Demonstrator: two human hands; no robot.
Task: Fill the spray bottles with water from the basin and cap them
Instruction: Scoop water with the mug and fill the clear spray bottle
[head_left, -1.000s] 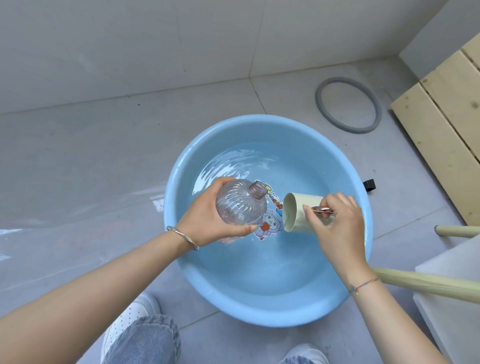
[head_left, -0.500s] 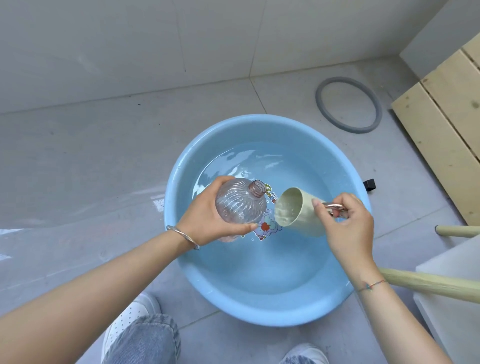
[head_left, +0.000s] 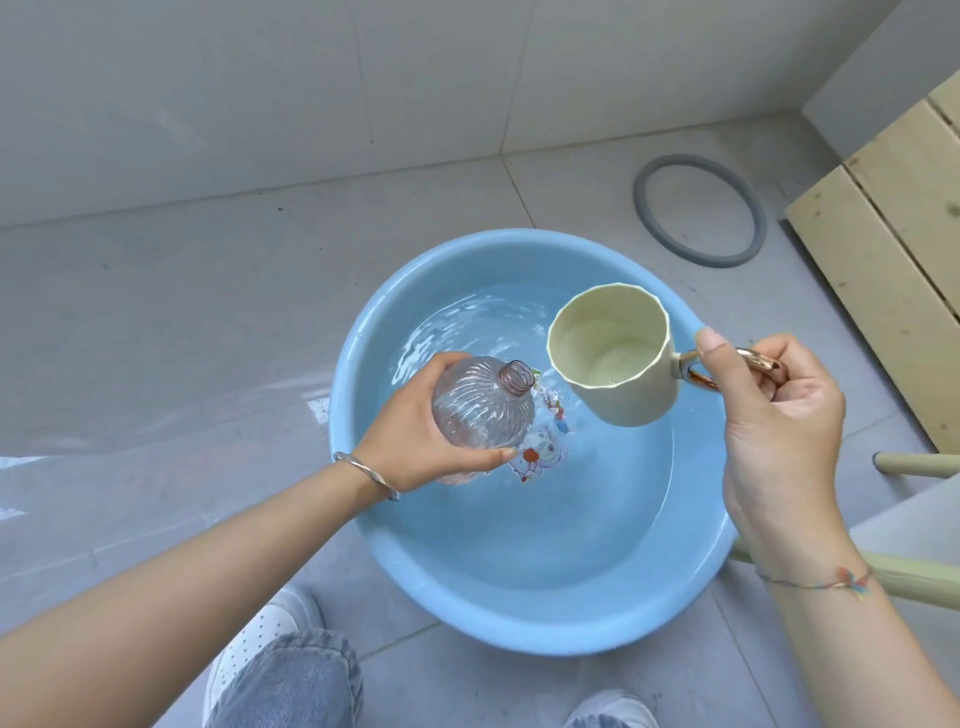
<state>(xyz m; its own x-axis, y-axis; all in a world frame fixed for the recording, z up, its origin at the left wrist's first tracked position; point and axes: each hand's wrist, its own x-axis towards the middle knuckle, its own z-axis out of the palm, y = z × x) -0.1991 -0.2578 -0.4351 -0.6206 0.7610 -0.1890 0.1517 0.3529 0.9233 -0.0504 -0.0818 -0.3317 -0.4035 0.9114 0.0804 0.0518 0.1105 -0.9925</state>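
Head view: the left hand holds a clear ribbed spray bottle over the water in the blue basin, fingers and thumb curled around its body, its uncapped neck tilted up toward the right. The right hand holds a pale green mug above the basin's right side by its gold handle, thumb pressed on top and fingers curled beneath; the mug holds some water and sits near the bottle neck without touching it. A grey ring lies on the tiled floor beyond the basin.
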